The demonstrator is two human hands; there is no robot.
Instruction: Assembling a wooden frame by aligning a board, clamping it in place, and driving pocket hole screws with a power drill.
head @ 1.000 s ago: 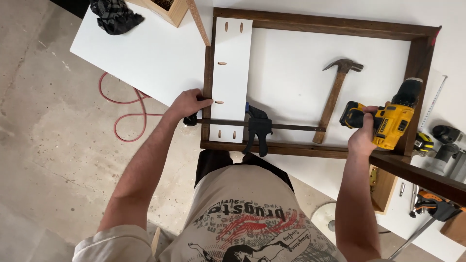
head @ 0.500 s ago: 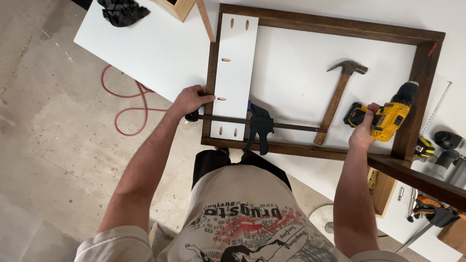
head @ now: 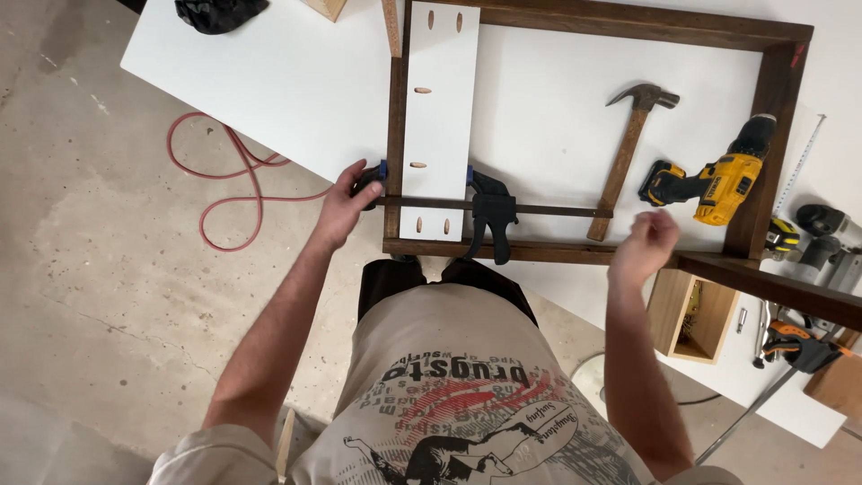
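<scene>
Gripping one black bar clamp (head: pixel 489 211) across the dark wooden frame (head: pixel 575 253) on the white counter (head: pixel 269 81), the left hand (head: pixel 346 208) holds; the right hand (head: pixel 645 244), loosely curled and empty, has released one yellow cordless drill (head: pixel 709 184) beside one wooden-handled hammer (head: pixel 628 153).

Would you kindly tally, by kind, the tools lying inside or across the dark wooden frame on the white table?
Bar clamp: 1, left hand on its end
Claw hammer: 1
Yellow cordless drill: 1, right hand just off it
Total: 3
</scene>
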